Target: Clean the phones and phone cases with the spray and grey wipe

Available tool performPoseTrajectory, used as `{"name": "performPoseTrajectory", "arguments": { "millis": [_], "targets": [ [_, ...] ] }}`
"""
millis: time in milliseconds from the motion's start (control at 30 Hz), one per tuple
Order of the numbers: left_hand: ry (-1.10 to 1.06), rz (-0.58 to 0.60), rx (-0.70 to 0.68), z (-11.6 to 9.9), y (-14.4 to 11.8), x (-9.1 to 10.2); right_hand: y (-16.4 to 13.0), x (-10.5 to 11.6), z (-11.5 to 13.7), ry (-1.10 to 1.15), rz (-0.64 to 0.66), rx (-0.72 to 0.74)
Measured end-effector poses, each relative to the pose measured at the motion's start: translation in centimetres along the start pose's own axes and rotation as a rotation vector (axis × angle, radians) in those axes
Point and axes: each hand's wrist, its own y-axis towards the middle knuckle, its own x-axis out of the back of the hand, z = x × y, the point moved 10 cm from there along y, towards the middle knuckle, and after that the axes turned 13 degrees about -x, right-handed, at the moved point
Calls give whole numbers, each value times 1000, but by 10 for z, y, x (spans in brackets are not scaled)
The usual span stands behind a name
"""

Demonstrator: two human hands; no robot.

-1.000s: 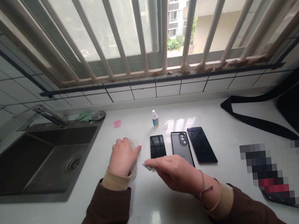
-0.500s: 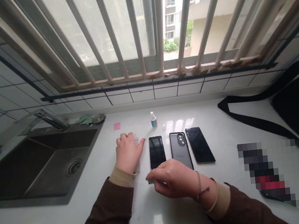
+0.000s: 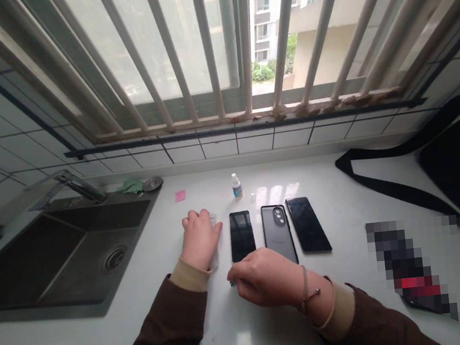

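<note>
My left hand (image 3: 199, 240) lies over a crumpled clear plastic piece (image 3: 216, 255), its fingers bent across the top and its thumb along the right side. Most of that plastic is hidden under the palm. My right hand (image 3: 266, 277) is closed in a pinch around a small dark and silvery thing (image 3: 232, 282), too covered to name. Just beyond the right hand lies a black phone (image 3: 242, 235), its near end hidden by the fingers. To its right are a dark phone case (image 3: 275, 236), partly behind the hand, and a second, larger phone (image 3: 308, 224).
A small white bottle (image 3: 237, 187) stands behind the phones, with a tiny white cap (image 3: 252, 197) beside it. A pink sticky note (image 3: 180, 195) lies on the counter. At left is a sink (image 3: 115, 292) with a faucet (image 3: 80, 187); a black strap (image 3: 393, 181) lies right.
My left hand has shifted slightly, with its thumb drawn in a little. My right hand stays nearly in place, and less of the small thing shows at its fingertips.
</note>
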Motion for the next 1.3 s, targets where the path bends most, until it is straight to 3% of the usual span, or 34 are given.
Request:
{"name": "performPoseTrajectory", "arguments": {
  "millis": [367,500,567,667,767,1000,1167,1300],
  "targets": [
    [-28,-41,-37,-8,4,1,0,-4,-1,-13,23,-2],
    [-24,-97,-208,-39,15,4,1,-2,-2,-60,9,-26],
    [-41,-73,-326,-59,19,-1,2,-2,-4,-89,13,-48],
    [-56,-8,-381,-72,24,-11,2,-3,-6,-118,14,-73],
    [-79,2,-387,-74,26,-15,3,-3,-8,-132,-1,-85],
    [-172,-108,-382,-67,29,-9,3,-1,-10,-135,5,-108],
    [-523,-140,-353,-61,28,3,2,0,-8,-97,-1,-91],
    [-1241,14,-251,-63,20,-5,1,0,-9,-64,8,-87]
  ]
}}
